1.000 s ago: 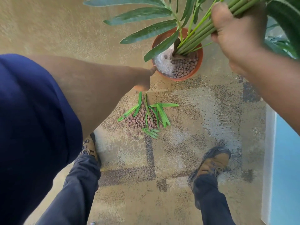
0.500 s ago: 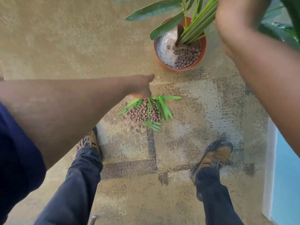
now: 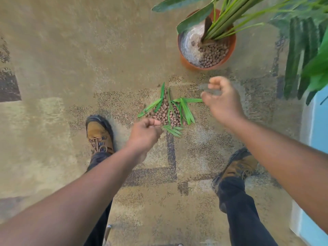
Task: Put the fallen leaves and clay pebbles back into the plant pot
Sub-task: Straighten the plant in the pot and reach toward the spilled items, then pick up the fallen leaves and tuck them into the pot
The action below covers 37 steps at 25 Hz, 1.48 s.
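- Nearest, two legs in dark trousers stand apart on the mottled tan and brown carpet (image 3: 53, 68), each foot in a tan lace-up boot with a dark toe: the left boot (image 3: 99, 134) flat, the right boot (image 3: 238, 166) turned outward.
- Both bare forearms reach forward and down over the carpet.
- The left hand (image 3: 143, 134) hangs at the near edge of the spill, fingers curled loosely inward with the thumb forward; I see nothing held in it.
- The right hand (image 3: 221, 102) hovers at the spill's right side, fingers half curled and blurred, close to the tip of one leaf; it grips nothing that I can see.
- Between the hands, a small heap of round brown clay pebbles (image 3: 165, 112) lies on the carpet, with narrow green fallen leaves (image 3: 185, 108) strewn over and around it.
- Beyond, the round terracotta plant pot (image 3: 188, 63) stands upright, holding more pebbles on one side, pale bare filling on the other, and a green-stemmed leafy plant (image 3: 225, 16).
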Each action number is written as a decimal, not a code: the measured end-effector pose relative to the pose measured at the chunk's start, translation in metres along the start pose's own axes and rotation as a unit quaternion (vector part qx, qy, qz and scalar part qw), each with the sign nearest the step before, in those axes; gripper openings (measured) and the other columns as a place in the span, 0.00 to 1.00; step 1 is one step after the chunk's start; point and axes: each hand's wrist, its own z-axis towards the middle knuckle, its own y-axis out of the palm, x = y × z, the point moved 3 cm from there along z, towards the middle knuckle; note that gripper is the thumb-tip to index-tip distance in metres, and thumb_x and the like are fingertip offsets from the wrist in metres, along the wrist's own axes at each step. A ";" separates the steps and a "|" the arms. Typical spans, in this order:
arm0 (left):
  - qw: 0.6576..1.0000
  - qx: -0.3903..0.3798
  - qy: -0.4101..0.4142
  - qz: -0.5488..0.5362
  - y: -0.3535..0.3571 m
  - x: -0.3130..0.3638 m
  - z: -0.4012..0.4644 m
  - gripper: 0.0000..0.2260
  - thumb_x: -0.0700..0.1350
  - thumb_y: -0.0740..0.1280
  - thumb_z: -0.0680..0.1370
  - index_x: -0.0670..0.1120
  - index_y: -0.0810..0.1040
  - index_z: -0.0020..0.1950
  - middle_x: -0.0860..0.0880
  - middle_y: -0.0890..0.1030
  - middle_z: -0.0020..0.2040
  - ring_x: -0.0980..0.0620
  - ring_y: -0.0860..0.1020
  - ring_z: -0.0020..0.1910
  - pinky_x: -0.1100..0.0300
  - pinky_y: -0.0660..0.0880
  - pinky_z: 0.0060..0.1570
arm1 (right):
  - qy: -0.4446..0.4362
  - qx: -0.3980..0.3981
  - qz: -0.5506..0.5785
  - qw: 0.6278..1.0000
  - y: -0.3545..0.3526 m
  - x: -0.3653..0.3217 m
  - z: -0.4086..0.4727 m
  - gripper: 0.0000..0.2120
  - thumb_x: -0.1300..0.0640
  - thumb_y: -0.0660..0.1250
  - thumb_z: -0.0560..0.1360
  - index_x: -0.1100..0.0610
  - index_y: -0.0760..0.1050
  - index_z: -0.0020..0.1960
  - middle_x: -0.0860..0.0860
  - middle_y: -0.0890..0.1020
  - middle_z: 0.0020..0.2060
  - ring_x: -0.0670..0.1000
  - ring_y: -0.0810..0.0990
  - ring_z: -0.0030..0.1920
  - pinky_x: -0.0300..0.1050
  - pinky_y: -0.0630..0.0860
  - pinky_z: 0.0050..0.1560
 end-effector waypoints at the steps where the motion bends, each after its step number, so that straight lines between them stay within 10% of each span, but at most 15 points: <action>1: 1.000 0.012 -0.003 0.012 -0.003 -0.007 0.011 0.09 0.31 0.66 0.79 0.42 0.77 0.55 0.46 0.80 0.48 0.51 0.74 0.40 0.63 0.74 0.42 | 0.019 -0.047 -0.029 0.998 0.013 0.016 0.000 0.20 0.56 0.70 0.80 0.52 0.72 0.71 0.45 0.78 0.64 0.41 0.80 0.52 0.35 0.75 0.47; 5: 0.972 0.021 0.061 0.228 -0.010 -0.019 0.072 0.18 0.33 0.67 0.80 0.43 0.75 0.70 0.50 0.76 0.64 0.59 0.78 0.34 0.70 0.75 0.31 | 0.070 -0.201 -0.138 0.967 0.060 0.070 0.006 0.23 0.55 0.70 0.80 0.58 0.72 0.73 0.54 0.77 0.69 0.56 0.76 0.68 0.45 0.72 0.60; 9: 0.846 0.014 0.123 0.519 -0.015 -0.033 0.150 0.28 0.40 0.71 0.77 0.49 0.69 0.77 0.45 0.59 0.81 0.41 0.69 0.75 0.46 0.74 0.69 | 0.108 -0.247 -0.188 0.944 0.101 0.108 0.031 0.32 0.52 0.70 0.80 0.58 0.64 0.80 0.58 0.64 0.80 0.60 0.65 0.79 0.56 0.65 0.76; 12: 0.820 -0.005 0.146 0.554 -0.013 -0.035 0.186 0.32 0.42 0.72 0.76 0.54 0.67 0.78 0.48 0.52 0.83 0.39 0.60 0.80 0.40 0.71 0.71 | 0.094 -0.239 -0.208 0.944 0.128 0.122 0.051 0.33 0.53 0.70 0.81 0.52 0.60 0.82 0.55 0.53 0.84 0.62 0.53 0.83 0.59 0.53 0.80; 20: 0.736 -0.026 0.185 0.650 0.008 -0.032 0.207 0.41 0.53 0.70 0.78 0.48 0.49 0.84 0.46 0.43 0.84 0.41 0.45 0.82 0.40 0.45 0.77 | 0.085 -0.263 -0.253 0.927 0.154 0.130 0.062 0.30 0.56 0.68 0.82 0.56 0.62 0.81 0.52 0.53 0.82 0.64 0.61 0.80 0.58 0.59 0.79; 26: 0.752 0.014 0.230 0.618 0.017 -0.027 0.202 0.28 0.49 0.66 0.79 0.45 0.65 0.78 0.44 0.60 0.80 0.43 0.58 0.80 0.42 0.52 0.78 | 0.087 -0.213 -0.245 0.942 0.156 0.134 0.067 0.21 0.61 0.69 0.81 0.62 0.72 0.73 0.58 0.60 0.78 0.62 0.69 0.74 0.52 0.64 0.77; 30: 0.821 0.034 0.276 0.498 0.016 -0.017 0.185 0.19 0.48 0.69 0.80 0.47 0.76 0.70 0.52 0.72 0.66 0.52 0.73 0.64 0.60 0.72 0.68 | 0.098 -0.110 -0.196 0.970 0.147 0.134 0.068 0.04 0.62 0.73 0.78 0.61 0.81 0.52 0.56 0.83 0.53 0.56 0.85 0.47 0.50 0.86 0.48; 33: 0.900 0.048 0.228 0.369 0.013 -0.005 0.179 0.09 0.44 0.70 0.80 0.46 0.81 0.60 0.53 0.79 0.59 0.57 0.79 0.50 0.75 0.74 0.47 | 0.142 -0.028 -0.113 0.983 0.123 0.136 0.070 0.12 0.70 0.72 0.75 0.59 0.81 0.56 0.51 0.82 0.50 0.53 0.83 0.47 0.46 0.83 0.43; 37: 0.950 0.070 0.192 0.237 0.012 0.010 0.174 0.07 0.35 0.70 0.79 0.46 0.81 0.47 0.51 0.82 0.48 0.56 0.80 0.39 0.68 0.78 0.33 | 0.210 0.000 0.031 0.977 0.098 0.141 0.060 0.21 0.75 0.69 0.74 0.56 0.75 0.61 0.52 0.79 0.54 0.49 0.80 0.46 0.41 0.78 0.38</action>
